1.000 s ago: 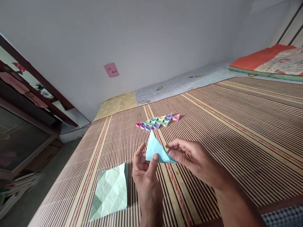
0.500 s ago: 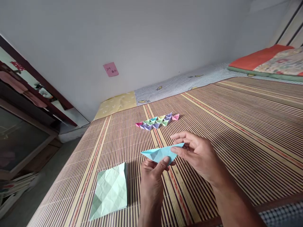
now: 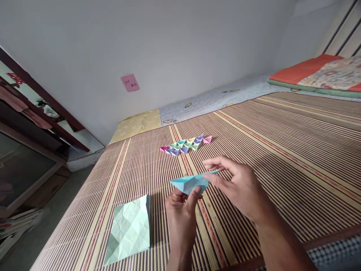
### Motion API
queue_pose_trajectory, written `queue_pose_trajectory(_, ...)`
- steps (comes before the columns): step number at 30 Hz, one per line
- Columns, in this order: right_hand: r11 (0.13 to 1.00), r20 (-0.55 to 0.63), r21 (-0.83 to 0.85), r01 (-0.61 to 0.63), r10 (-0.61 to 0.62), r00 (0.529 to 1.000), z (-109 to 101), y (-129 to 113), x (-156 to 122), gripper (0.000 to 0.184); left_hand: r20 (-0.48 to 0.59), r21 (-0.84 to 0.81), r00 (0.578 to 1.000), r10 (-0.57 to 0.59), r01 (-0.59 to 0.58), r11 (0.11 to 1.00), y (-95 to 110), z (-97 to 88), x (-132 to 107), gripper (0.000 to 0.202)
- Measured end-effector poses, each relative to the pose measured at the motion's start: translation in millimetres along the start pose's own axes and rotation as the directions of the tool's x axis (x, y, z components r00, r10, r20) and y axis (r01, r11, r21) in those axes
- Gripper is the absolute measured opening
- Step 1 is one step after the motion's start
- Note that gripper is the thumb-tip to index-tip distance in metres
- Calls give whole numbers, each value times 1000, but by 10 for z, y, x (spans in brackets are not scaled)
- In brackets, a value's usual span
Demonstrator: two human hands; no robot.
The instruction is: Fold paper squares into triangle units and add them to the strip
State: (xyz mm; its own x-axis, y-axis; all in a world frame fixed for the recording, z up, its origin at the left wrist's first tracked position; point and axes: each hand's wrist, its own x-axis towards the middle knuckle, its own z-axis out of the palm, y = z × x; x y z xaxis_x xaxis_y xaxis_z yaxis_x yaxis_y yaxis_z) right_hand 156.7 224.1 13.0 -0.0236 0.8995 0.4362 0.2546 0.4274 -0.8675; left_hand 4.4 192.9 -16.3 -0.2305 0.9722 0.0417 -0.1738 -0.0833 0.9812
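A blue folded paper boat (image 3: 187, 183) is held above the striped mat. My left hand (image 3: 182, 209) pinches its underside, the thumb lying on the near face. My right hand (image 3: 232, 178) has its thumb against the near side at the boat's right end, with the fingers behind the rim; the exact contact of those fingertips is partly hidden. To the left of my hands lies a pale green creased sheet of paper (image 3: 129, 227). Farther off stands a cluster of several small paper boats (image 3: 183, 145) in pink, purple, green, yellow and blue.
The bamboo mat (image 3: 254, 135) covers the bed. A folded orange and floral quilt (image 3: 310, 71) lies at the back right. On the wall behind is a pink note (image 3: 130, 82). A glass-fronted cabinet (image 3: 22, 173) stands at the left, past the bed's edge.
The blue paper boat has tilted slightly in my hands, its left end showing more of its side. My grip is much the same. The view has shifted a little.
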Motion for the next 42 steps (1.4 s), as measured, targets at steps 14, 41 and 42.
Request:
queue_pose_trajectory(14,991,271,-104,-81,106,957,-56,-99,-46,18,271,88,962,4,-29,996,52,-75,21,22)
queue_pose_trajectory(41,971,356,191,-146,70,932,-64,-144,-30,15,191,-443,946,-260,320,838,89,-186,138,26)
queue_pose_trajectory(42,966,352,207,-156,75,933,-66,-141,-29,16,203,-451,945,-257,323,832,88,-185,138,26)
